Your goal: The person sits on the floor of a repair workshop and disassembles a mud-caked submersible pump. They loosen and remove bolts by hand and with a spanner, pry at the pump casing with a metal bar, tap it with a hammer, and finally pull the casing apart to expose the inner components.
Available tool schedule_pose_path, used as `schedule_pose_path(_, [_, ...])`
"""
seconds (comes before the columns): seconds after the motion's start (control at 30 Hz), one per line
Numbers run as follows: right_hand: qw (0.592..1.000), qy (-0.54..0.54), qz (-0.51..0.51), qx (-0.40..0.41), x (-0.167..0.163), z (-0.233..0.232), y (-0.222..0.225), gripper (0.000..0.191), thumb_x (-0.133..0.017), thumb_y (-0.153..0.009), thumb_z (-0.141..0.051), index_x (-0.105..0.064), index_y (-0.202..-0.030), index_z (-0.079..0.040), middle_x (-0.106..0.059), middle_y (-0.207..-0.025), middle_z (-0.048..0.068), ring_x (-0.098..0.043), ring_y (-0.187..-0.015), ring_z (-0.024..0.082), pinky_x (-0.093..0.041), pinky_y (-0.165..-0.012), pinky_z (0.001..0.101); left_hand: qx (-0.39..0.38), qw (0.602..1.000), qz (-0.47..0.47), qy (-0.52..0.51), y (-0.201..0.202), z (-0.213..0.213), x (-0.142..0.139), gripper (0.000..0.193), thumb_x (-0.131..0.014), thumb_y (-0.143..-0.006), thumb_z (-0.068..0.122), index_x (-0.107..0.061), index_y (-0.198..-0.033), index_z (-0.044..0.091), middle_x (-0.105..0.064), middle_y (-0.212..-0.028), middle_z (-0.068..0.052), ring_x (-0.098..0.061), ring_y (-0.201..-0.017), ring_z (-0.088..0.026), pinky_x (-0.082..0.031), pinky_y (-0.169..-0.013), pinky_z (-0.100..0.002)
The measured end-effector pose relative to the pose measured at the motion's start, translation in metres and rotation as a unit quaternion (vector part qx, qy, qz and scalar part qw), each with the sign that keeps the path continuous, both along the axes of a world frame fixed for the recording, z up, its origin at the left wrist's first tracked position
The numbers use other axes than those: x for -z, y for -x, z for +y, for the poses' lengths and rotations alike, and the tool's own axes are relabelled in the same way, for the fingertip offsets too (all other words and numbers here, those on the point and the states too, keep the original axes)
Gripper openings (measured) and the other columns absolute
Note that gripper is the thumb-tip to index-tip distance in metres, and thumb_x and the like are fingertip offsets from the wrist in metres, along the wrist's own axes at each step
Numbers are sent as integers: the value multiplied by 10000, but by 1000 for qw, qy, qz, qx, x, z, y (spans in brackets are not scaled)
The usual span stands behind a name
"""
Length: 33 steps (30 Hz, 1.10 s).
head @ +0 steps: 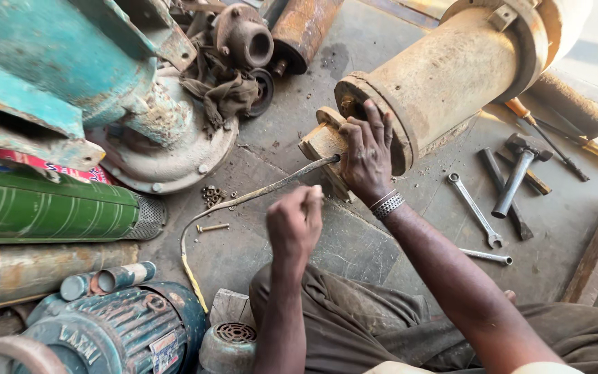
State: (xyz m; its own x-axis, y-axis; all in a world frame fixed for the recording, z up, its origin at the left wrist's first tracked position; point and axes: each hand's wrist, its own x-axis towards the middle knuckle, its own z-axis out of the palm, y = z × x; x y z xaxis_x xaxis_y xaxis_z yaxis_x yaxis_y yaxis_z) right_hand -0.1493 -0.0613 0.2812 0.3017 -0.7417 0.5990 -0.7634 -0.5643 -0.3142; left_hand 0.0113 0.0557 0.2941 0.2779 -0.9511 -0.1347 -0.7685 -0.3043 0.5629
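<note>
The person sits on a concrete floor (278,138), the right hand (366,156) pressed flat against the open end of a rusted cream-coloured cylindrical housing (444,76) that lies on its side, with a wooden block (323,144) wedged just below that end. The left hand (294,223) is closed around a long, thin, bent metal strip (243,201) whose far tip reaches the housing end by the right hand. To the right on the floor lie a hammer (517,173), two spanners (475,210) and a screwdriver (545,135), while teal and green pump bodies (50,201) crowd the left side.
</note>
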Motion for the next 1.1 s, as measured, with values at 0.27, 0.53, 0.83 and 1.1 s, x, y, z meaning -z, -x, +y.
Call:
schedule_pose_path(0.27, [977,-35,-206,50,33,40,11,443,-566,-1071,-293,-500,-1378,19,-570,-1371,247,-500,-1331,330,-424,-1112,512,60,995,-75,10,-42,-44,-6,455,-522,-1022,556,-715,-1050,145,-706,-803,-48,-693,-731,-246,-539,-738,-434])
schedule_pose_path(0.53, [905,-260,-310,135,72,53,31,462,-636,-1020,-490,-653,-1016,-28,-665,-807,107,-640,-737,210,-521,-644,412,86,992,-90,-18,-48,-59,-14,367,-639,-1001,504,-795,-1022,173,-748,-849,-91,-682,-791,-244,-546,-765,-477])
schedule_pose_path(0.83, [902,-213,-363,95,86,51,10,400,-652,-1029,-449,-649,-944,-58,-642,-687,100,-597,-603,183,-456,-518,403,61,972,-124,-191,-27,-99,-44,252,-530,-981,204,-747,-1106,185,-730,-733,-71,-611,-604,-186,-567,-636,-429])
schedule_pose_path(1.1, [903,-223,-354,96,94,55,7,389,-666,-1029,-453,-605,-912,-88,-661,-670,74,-635,-583,165,-489,-505,383,111,921,-297,-226,-8,-103,-59,262,-539,-986,253,-734,-940,84,-647,-659,-61,-548,-480,-93,-459,-421,-301])
